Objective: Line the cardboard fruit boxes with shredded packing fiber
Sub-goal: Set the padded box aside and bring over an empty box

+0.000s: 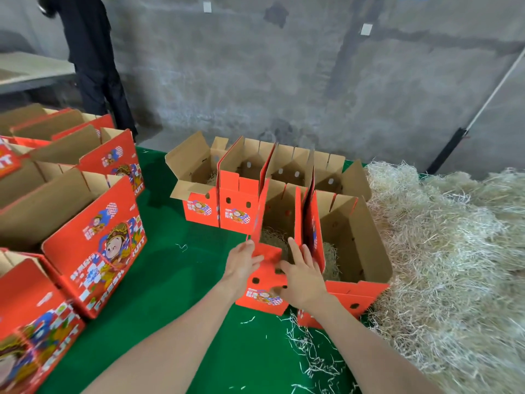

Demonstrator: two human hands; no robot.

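Note:
A small red cardboard fruit box point(265, 277) stands open on the green table in front of me, with pale fiber point(271, 238) in its bottom. My left hand point(241, 264) grips its left front corner and flap. My right hand point(302, 277) lies flat on the front wall, fingers spread over the rim. Touching it on the right is a second open box point(355, 243), also with fiber point(331, 258) inside. A big heap of shredded packing fiber point(451, 251) covers the table's right side.
Three more open boxes point(250, 177) stand in a row behind. Larger red printed boxes point(85, 223) crowd the left side. Loose strands point(309, 348) litter the green table cover point(170, 280). A person in black point(91, 58) stands at the far left by a concrete wall.

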